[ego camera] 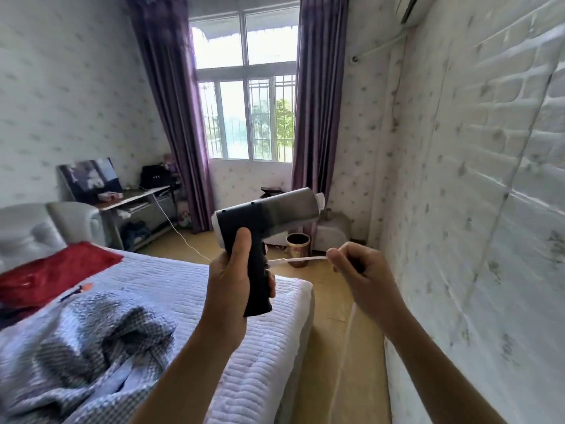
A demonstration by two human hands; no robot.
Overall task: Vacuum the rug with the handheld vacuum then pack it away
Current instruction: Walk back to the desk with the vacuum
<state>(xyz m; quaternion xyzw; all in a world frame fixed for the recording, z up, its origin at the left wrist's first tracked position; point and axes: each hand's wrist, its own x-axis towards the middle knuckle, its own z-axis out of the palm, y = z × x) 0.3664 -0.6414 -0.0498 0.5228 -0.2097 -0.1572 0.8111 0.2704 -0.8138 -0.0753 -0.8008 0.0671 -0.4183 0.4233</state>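
The black pistol-grip handheld vacuum with a grey barrel and white nozzle end (266, 215) was held up at chest height, above the near corner of the bed, its barrel pointing toward the window. The left hand (235, 283) was wrapped tight around the black handle, thumb laid up the back of the grip, which kept the body steady while the other hand worked. A thin flat white charging cable (301, 259) ran from the front of the handle, just beside the left hand's fingers, across to the right hand (360, 270); that hand was pinched closed on the cable between thumb and forefinger, and the slack dropped from it toward the floor. The cable looked taut between the two hands, so the person was probably pulling the plug free or seating it, though the connector itself was too blurred to tell which. Below the vacuum lay the bed with its pale lilac quilted cover (253, 347), a crumpled grey-and-white checked blanket (91, 347) on its near side and a red cushion (55, 270) further back. Beyond the vacuum stood a small dark waste bin (298, 244) on the yellow floor. No rug was in view, so vacuuming seemed not to be under way
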